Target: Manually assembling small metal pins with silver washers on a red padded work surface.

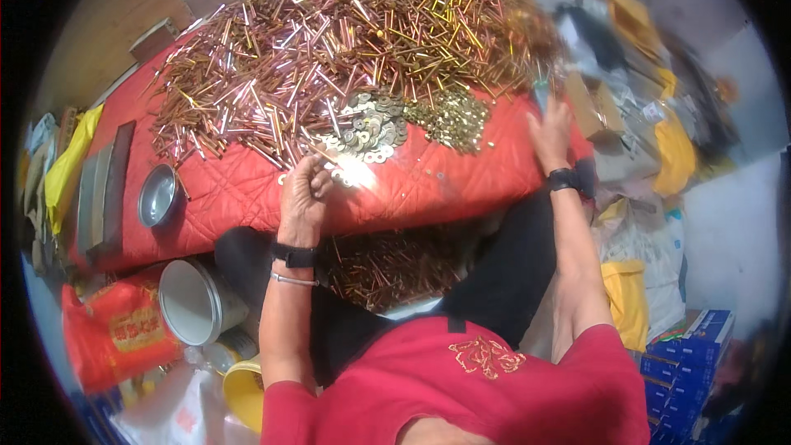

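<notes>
My left hand [305,194] is closed, its fingers pinching a thin copper-coloured metal rod [323,153] over the front of the red quilted cloth [428,185]. Just beyond it lies a heap of flat round washers [371,128], beside a pile of small brass-coloured pieces [453,119]. Behind them spreads a big mound of copper-coloured rods [354,41]. My right hand [550,133] is at the mound's right edge, round something greenish [540,89] that motion blurs; its kind cannot be made out.
A metal bowl [158,196] sits at the cloth's left, near dark bars [107,189]. A white bucket [194,301] and a red bag [124,330] are at lower left. More rods [391,268] lie below, between my legs. At right are a cardboard box [593,107] and blue boxes [684,371].
</notes>
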The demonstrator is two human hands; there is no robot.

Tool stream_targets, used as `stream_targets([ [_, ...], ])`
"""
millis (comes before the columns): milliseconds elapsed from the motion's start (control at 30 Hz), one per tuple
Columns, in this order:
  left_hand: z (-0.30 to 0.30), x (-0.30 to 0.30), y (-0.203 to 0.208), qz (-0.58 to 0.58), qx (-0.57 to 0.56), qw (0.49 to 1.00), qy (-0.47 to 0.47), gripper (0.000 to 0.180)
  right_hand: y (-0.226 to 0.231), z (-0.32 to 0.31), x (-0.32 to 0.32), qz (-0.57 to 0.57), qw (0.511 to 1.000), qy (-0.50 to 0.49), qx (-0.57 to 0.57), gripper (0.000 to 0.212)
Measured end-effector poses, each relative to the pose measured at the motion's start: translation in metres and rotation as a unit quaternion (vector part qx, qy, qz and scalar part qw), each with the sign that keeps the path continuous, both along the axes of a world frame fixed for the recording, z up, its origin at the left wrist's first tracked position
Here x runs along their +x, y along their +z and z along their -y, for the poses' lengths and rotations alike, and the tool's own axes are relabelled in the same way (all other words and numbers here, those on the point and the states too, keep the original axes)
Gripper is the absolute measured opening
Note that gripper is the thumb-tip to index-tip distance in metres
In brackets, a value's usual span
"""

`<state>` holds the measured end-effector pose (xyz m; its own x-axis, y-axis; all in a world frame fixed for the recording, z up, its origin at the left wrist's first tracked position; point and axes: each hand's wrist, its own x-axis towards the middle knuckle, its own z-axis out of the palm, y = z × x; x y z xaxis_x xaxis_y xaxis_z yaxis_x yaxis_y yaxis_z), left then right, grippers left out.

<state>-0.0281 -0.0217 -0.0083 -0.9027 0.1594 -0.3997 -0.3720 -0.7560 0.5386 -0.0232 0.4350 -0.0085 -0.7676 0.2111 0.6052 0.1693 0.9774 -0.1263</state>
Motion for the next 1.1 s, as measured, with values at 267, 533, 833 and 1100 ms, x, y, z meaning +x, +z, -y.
stream_targets([
  [267,-0.009,0.007,-0.001,-0.046,-0.094,0.994,0.019,0.015,0.025,0.141,-0.136,-0.159,0.972,0.166,-0.039,0.031],
  [533,-0.018,-0.006,-0.013,-0.056,-0.048,0.997,-0.014,0.017,0.023,0.153,-0.200,-0.092,0.964,0.203,-0.145,0.014],
  [833,-0.011,0.007,-0.015,-0.026,-0.010,0.999,0.033,0.008,0.049,0.203,-0.042,-0.008,0.928,0.360,-0.101,0.023],
  [1100,-0.010,0.011,-0.020,-0.062,-0.015,0.998,0.010,0.009,0.001,0.217,0.011,0.132,0.925,0.326,-0.143,0.012],
])
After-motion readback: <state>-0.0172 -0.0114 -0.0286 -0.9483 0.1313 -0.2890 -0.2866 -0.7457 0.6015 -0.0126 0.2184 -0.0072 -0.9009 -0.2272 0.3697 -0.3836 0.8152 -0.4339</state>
